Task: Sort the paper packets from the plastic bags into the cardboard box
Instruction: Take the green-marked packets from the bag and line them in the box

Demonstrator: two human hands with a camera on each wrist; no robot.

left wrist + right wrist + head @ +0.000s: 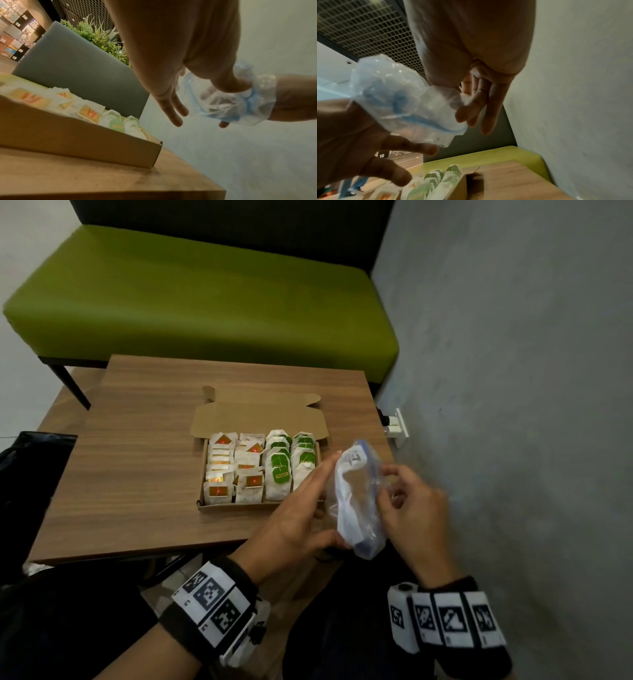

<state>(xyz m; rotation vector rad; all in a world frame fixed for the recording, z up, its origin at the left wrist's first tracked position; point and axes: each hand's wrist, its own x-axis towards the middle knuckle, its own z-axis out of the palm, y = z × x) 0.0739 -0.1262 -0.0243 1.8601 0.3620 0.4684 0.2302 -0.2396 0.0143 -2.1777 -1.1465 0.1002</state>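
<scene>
1. The right hand (411, 501), lower right of centre in the head view, curls its fingertips (388, 472) to pinch the right edge of the plastic bag (359, 498); the thumb sits behind the film.
2. The left hand (301, 515), just left of the bag, has its fingers (322, 470) straight and pressed together along the bag's left side, while the thumb (329, 541) presses the bag's lower end. The left wrist view shows that thumb (231, 83) pushed into the crumpled film (240, 102).
3. The bag hangs between both hands, above the table's (137, 474) near right corner and just right of the cardboard box (260, 419). It is clear, crumpled plastic with a blue zip strip and a white label; it looks empty or nearly so, though creases hide part of its inside.
4. The box, at the frame's centre, holds 4 rows of paper packets: 2 rows with orange tags (219, 470) on the left, 2 with green tags (281, 470) on the right, packed upright and nearly full.
5. My judgement: sorting is almost done, and this step is checking or folding up an emptied bag.
6. The next move probably calls for confirming no packet remains, then setting the bag aside, clear of the box.
</scene>
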